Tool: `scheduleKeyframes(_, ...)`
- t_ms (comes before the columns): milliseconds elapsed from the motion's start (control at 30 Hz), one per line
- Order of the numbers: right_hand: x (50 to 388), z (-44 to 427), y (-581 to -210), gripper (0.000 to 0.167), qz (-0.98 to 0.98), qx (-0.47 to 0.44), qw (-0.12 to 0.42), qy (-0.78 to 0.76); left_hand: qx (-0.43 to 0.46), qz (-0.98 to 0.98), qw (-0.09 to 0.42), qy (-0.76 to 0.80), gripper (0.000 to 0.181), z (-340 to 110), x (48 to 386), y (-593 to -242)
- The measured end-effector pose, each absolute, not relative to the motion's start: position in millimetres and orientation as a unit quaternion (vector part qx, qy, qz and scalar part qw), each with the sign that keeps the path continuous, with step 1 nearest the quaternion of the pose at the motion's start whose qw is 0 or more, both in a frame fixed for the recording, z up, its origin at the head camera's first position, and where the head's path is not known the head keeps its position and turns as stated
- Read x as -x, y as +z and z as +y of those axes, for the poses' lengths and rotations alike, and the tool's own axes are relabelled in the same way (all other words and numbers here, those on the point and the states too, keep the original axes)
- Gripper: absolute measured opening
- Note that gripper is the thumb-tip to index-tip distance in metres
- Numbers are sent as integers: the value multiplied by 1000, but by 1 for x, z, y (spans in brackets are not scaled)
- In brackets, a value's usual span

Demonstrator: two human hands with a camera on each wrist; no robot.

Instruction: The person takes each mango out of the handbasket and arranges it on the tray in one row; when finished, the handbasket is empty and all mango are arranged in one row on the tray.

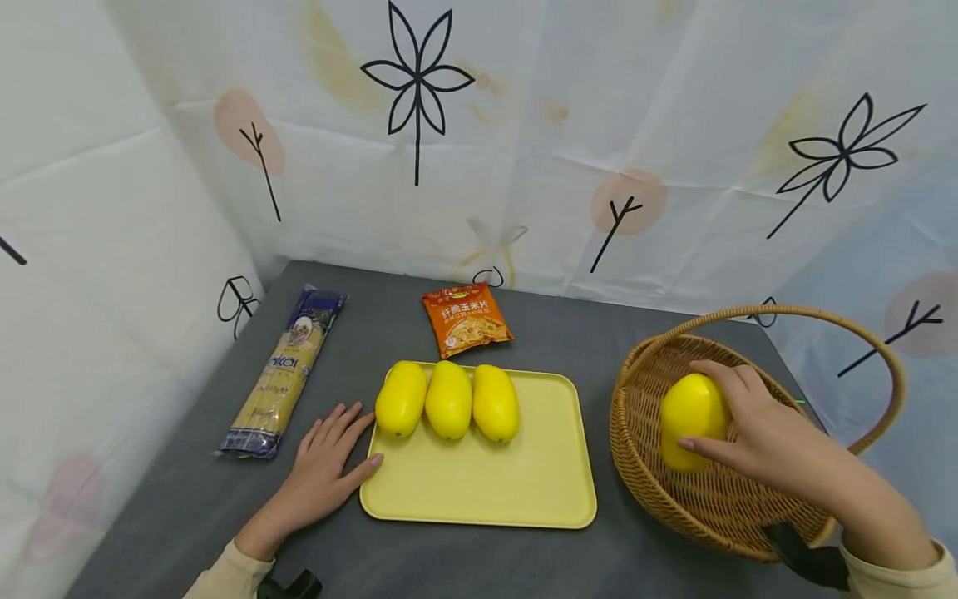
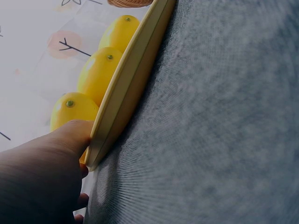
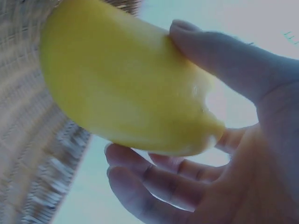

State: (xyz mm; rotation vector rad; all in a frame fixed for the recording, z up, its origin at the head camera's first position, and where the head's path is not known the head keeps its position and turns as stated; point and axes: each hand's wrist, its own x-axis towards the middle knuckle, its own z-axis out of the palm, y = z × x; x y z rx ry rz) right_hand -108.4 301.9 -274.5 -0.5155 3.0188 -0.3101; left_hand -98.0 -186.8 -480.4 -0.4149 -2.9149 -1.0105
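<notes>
My right hand [image 1: 771, 433] holds a smooth yellow mango [image 1: 690, 416] between thumb and fingers, over the wicker basket [image 1: 636, 453]. The right wrist view shows the thumb on one side of this mango [image 3: 121, 84] and the fingers curled on the other. On the left, my left hand [image 1: 322, 474] lies with its fingers spread on the table, its thumb touching the rim of the yellow tray [image 1: 479, 491]. Along the tray's far side lie three more mangoes, a left one [image 1: 400, 399], a middle one [image 1: 449, 401] and a right one [image 1: 496, 403].
A pack of spaghetti [image 1: 284, 374] lies at the left of the grey table [image 1: 374, 324]. Behind the tray is an orange snack bag [image 1: 467, 320]. The basket's tall handle [image 1: 823, 314] arches up at the right. A patterned cloth [image 1: 524, 125] hangs behind the table.
</notes>
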Motion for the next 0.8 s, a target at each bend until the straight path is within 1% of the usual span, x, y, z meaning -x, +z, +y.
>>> scheduleKeyframes(100, 102, 296, -269, 93, 981, 168, 7, -95, 133, -937, 12, -324, 61, -187, 98, -481)
scheduleKeyframes(233, 94, 285, -262, 95, 983, 153, -12, -97, 134, -937, 12, -321, 61, -186, 98, -480)
scheduleKeyframes(433, 84, 264, -256, 95, 980, 134, -38, -139, 133, -938, 11, -320, 61, -186, 98, -480)
scheduleKeyframes(667, 75, 230, -270, 88, 965, 184, -121, -143, 134, -939, 10, -317, 62, -186, 100, -482)
scheduleKeyframes(800, 74, 211, -283, 85, 963, 182, -113, -162, 135, -940, 16, -313, 62, -187, 100, -484)
